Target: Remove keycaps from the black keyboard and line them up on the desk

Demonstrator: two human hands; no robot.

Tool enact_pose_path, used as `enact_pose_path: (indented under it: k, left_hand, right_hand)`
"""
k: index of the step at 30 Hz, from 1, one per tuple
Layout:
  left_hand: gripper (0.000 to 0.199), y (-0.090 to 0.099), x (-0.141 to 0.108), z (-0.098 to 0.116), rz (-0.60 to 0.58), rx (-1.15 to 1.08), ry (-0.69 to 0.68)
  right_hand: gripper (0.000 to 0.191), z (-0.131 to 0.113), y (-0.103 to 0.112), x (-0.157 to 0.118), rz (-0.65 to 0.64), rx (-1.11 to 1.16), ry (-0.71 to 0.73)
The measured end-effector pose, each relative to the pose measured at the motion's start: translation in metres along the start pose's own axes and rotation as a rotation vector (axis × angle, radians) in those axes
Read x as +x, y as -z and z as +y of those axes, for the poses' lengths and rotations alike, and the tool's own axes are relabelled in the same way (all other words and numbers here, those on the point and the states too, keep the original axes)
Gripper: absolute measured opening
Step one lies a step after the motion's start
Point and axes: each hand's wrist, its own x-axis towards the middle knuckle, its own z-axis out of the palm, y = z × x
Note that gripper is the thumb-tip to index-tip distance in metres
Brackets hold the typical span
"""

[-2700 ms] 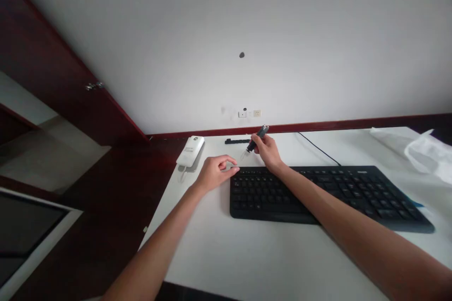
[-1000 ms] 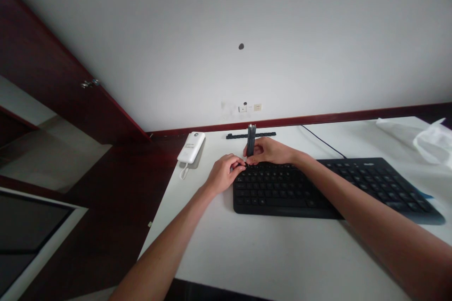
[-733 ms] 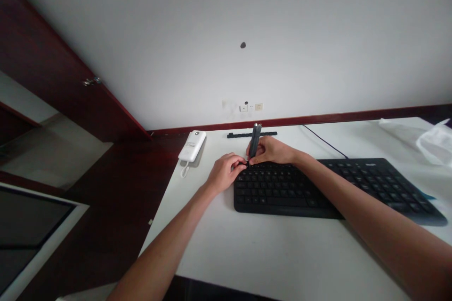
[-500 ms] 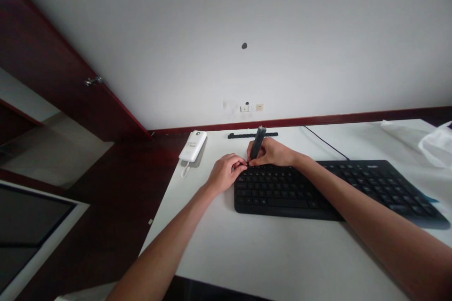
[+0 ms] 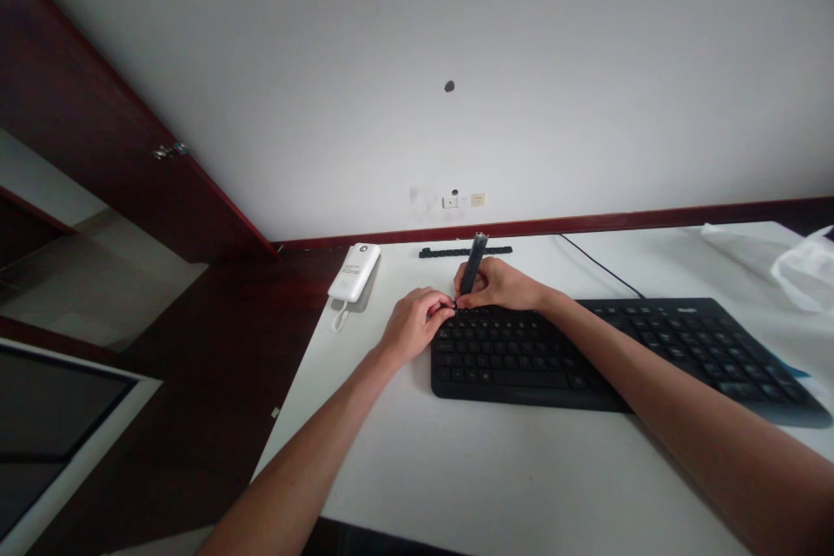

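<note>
A white power bank (image 5: 355, 272) lies near the left edge of the white table (image 5: 469, 469). The left hand (image 5: 413, 326) bunches at the upper-left corner of the black keyboard (image 5: 521, 362); whether it pinches anything, I cannot tell. Beyond lies a black notched strip (image 5: 495, 250). Just beside the left hand, the right hand (image 5: 508, 285) grips a tilted, dark-handled tool (image 5: 474, 262), tip hidden. Pressed at that slant, the tool could skid into the left hand, or a sideways push could shift the keyboard.
</note>
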Motion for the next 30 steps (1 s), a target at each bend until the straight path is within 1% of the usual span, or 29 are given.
enact_pose_path:
  k: [7, 12, 16, 19, 22, 25, 30]
  left_hand:
    - [0.008, 0.0, -0.001, 0.002, -0.009, -0.016, 0.018]
    - [0.011, 0.005, 0.002, 0.002, -0.044, -0.047, 0.016]
    - [0.014, 0.008, 0.002, 0.004, -0.067, -0.068, 0.038]
    - [0.018, 0.004, 0.002, 0.002, -0.042, -0.065, 0.07]
    - [0.015, 0.0, 0.002, 0.0, -0.015, -0.059, 0.08]
    - [0.013, -0.002, 0.002, -0.001, 0.003, -0.064, 0.086]
    - [0.015, 0.001, 0.003, 0.0, -0.013, -0.095, 0.084]
  right_hand:
    - [0.028, -0.003, -0.001, -0.001, -0.009, -0.05, -0.007]
    - [0.034, 0.004, -0.003, 0.001, 0.024, 0.013, -0.007]
    - [0.036, 0.005, -0.004, 0.003, 0.054, -0.041, -0.02]
    - [0.037, 0.0, -0.004, 0.002, 0.083, -0.095, -0.009]
    - [0.038, -0.005, -0.006, 0.003, 0.098, -0.133, -0.002]
    - [0.034, -0.008, -0.009, 0.004, 0.094, -0.15, 0.002]
    - [0.026, -0.004, -0.015, 0.008, 0.21, -0.189, -0.038]
